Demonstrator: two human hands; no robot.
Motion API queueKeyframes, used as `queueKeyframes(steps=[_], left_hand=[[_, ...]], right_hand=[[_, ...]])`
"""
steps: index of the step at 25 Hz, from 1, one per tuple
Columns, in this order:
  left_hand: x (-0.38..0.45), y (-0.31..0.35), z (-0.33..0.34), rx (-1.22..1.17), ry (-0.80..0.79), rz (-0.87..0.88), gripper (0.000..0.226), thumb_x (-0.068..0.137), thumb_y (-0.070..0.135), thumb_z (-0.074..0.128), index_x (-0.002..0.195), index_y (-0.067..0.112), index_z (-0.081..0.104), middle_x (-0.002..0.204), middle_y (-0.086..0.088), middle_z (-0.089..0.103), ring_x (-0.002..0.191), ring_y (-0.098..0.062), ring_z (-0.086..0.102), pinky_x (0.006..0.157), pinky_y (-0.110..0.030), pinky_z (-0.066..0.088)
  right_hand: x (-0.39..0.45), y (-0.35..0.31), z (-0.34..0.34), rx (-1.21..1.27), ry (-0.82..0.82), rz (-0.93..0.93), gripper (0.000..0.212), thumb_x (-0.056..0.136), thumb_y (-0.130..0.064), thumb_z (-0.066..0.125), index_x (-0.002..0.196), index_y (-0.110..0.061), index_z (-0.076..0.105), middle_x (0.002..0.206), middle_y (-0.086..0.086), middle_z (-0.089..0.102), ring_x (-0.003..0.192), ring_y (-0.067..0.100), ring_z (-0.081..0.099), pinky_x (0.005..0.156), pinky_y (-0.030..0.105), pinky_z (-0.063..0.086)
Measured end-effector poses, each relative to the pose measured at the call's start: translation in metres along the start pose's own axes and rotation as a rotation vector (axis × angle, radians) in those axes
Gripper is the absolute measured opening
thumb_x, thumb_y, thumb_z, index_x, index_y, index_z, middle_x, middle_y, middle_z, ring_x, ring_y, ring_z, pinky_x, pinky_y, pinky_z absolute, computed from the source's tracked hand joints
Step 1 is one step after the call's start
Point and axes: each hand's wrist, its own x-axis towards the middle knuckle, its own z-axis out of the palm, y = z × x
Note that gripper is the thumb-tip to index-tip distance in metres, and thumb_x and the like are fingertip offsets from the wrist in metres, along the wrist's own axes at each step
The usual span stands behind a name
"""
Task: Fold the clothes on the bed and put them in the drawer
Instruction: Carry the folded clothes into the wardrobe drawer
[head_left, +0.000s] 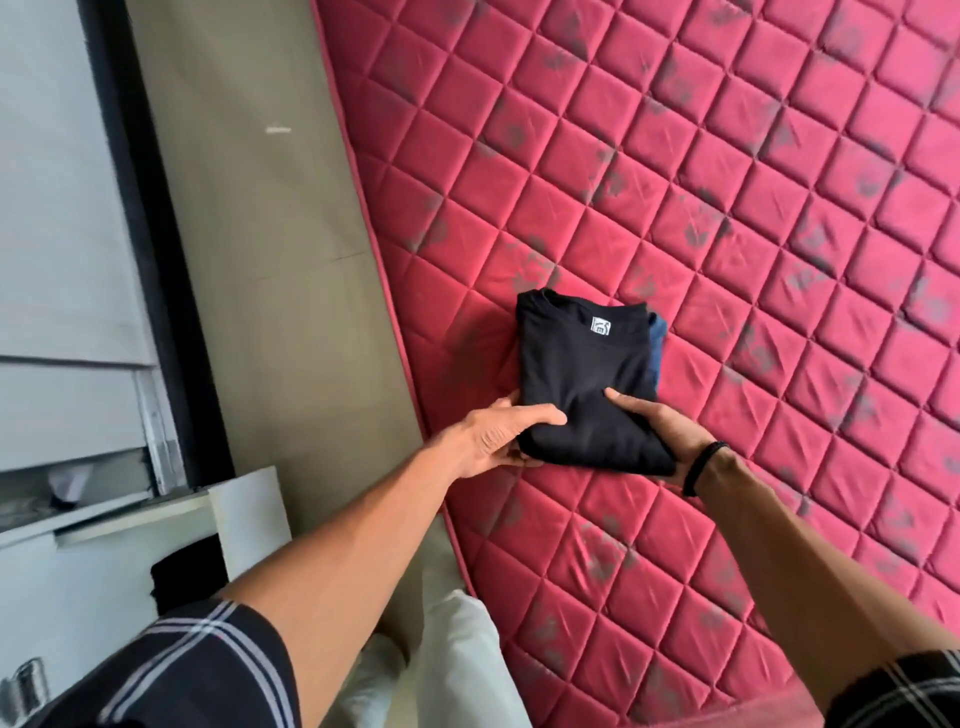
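Folding looks finished: both hands, left hand (498, 436) and right hand (660, 431), grip the folded black shirt (582, 374) (something blue beneath) near the bed's (779, 208) left edge, drawer (156, 561) trip still ahead

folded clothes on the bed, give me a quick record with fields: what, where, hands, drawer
what: folded black shirt stacked on a folded blue garment
where: on the red quilted mattress, near its left edge
hands: left hand and right hand grip the stack's near corners
drawer: white drawer open at lower left, something dark inside
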Motion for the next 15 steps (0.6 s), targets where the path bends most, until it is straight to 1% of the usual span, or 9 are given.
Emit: queueKeyframes(steps=[2,3,4,6,7,9,11,13,15], left_hand=[[-0.013,-0.012,-0.015,-0.039,-0.009,0.020,0.075,0.067,0.040,0.091,0.133,0.027,0.058,0.125,-0.006,0.071,0.101,-0.019,0.068,0.076,-0.035,0.060],[-0.019,-0.021,-0.023,-0.075,-0.006,0.030,0.082,0.064,0.048,0.092,0.136,0.028,0.058,0.126,-0.002,0.072,0.106,-0.018,0.069,0.081,-0.035,0.060],[-0.027,-0.030,-0.034,-0.136,-0.012,0.044,0.084,0.063,0.056,0.092,0.137,0.029,0.061,0.127,0.000,0.072,0.114,-0.019,0.069,0.092,-0.038,0.058],[-0.042,-0.045,-0.056,-0.340,-0.017,0.080,0.074,0.074,0.060,0.084,0.136,0.024,0.066,0.133,-0.003,0.069,0.126,-0.024,0.064,0.112,-0.046,0.047],[-0.053,-0.053,-0.072,-0.459,0.017,0.103,0.068,0.082,0.057,0.080,0.137,0.020,0.065,0.135,-0.005,0.068,0.128,-0.024,0.063,0.115,-0.045,0.045],[-0.078,-0.065,-0.099,-0.641,0.125,0.114,0.054,0.093,0.046,0.071,0.137,0.015,0.065,0.132,-0.007,0.070,0.123,-0.024,0.066,0.108,-0.040,0.051],[-0.111,-0.089,-0.133,-0.733,0.212,0.126,0.042,0.098,0.037,0.067,0.133,0.015,0.066,0.123,-0.006,0.074,0.114,-0.023,0.071,0.089,-0.033,0.059],[-0.147,-0.121,-0.173,-0.844,0.278,0.183,0.037,0.098,0.030,0.068,0.133,0.017,0.066,0.118,-0.005,0.076,0.104,-0.020,0.075,0.074,-0.030,0.061],[-0.184,-0.176,-0.226,-0.984,0.378,0.266,0.037,0.099,0.023,0.068,0.135,0.017,0.063,0.120,-0.005,0.075,0.103,-0.019,0.075,0.078,-0.029,0.062]], right_hand=[[0.005,0.007,0.014,-0.106,0.016,-0.066,0.058,0.084,-0.022,0.077,0.134,0.004,0.062,0.133,0.021,0.066,0.102,0.025,0.073,0.099,0.040,0.057],[0.007,0.009,0.021,-0.135,0.027,-0.101,0.055,0.084,-0.018,0.076,0.132,0.004,0.062,0.132,0.022,0.066,0.102,0.025,0.073,0.099,0.040,0.056],[0.007,0.011,0.033,-0.182,0.031,-0.122,0.051,0.085,-0.015,0.076,0.131,0.003,0.064,0.131,0.022,0.067,0.103,0.026,0.072,0.100,0.040,0.056],[0.003,0.020,0.065,-0.294,0.005,-0.110,0.051,0.082,-0.015,0.078,0.129,0.000,0.066,0.128,0.020,0.069,0.106,0.026,0.072,0.100,0.040,0.057],[0.004,0.027,0.087,-0.357,-0.022,-0.079,0.053,0.080,-0.015,0.079,0.129,-0.001,0.066,0.126,0.019,0.070,0.106,0.027,0.072,0.098,0.039,0.058],[0.007,0.043,0.128,-0.445,-0.072,-0.016,0.052,0.080,-0.014,0.078,0.129,-0.002,0.066,0.120,0.018,0.073,0.100,0.026,0.074,0.090,0.036,0.061],[0.008,0.064,0.183,-0.591,-0.133,0.038,0.046,0.084,-0.013,0.075,0.128,-0.003,0.067,0.118,0.017,0.074,0.095,0.026,0.075,0.083,0.034,0.062],[0.013,0.086,0.239,-0.762,-0.227,0.086,0.041,0.090,-0.013,0.071,0.130,-0.006,0.066,0.120,0.016,0.073,0.100,0.028,0.075,0.082,0.035,0.062],[0.029,0.128,0.310,-0.958,-0.340,0.148,0.040,0.092,-0.014,0.071,0.132,-0.010,0.065,0.123,0.015,0.072,0.108,0.031,0.072,0.090,0.040,0.060]])
